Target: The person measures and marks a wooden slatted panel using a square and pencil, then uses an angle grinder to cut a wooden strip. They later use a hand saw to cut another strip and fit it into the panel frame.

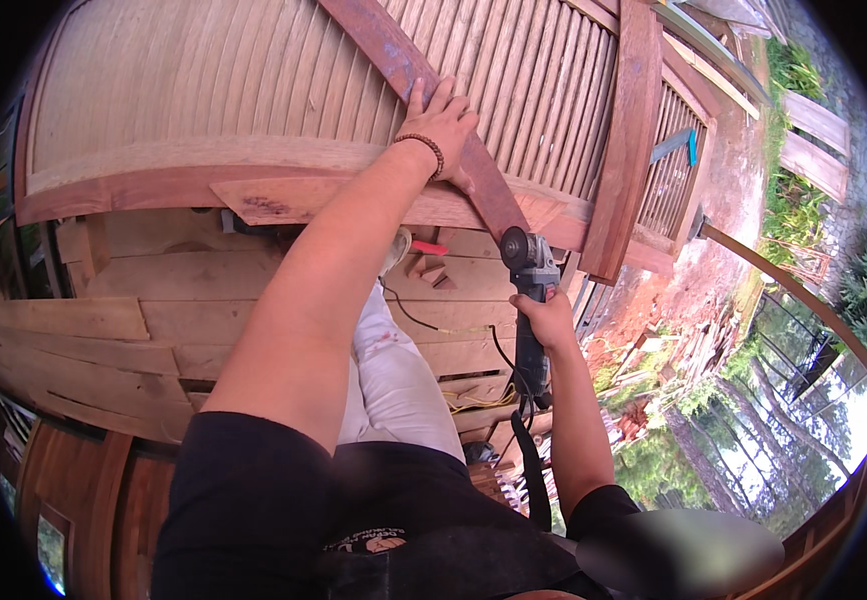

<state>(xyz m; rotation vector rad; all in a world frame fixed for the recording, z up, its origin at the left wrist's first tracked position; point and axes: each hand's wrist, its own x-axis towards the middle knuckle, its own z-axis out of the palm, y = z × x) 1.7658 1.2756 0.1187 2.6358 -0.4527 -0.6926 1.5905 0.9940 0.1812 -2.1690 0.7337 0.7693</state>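
Grasping the grey-and-black angle grinder (529,347), your right hand (553,320) held its dark round disc (515,247) at the near end of the reddish-brown board (498,200); contact could not be told. The board, scuffed with bluish patches, lay slantwise over a slatted panel (253,75). Your left hand (438,135) rested on it, fingers spread. Your left forearm (328,270) partly hid the panel's rail. Beyond, right: a thick plank (628,140), then a teal-handled square (692,147).
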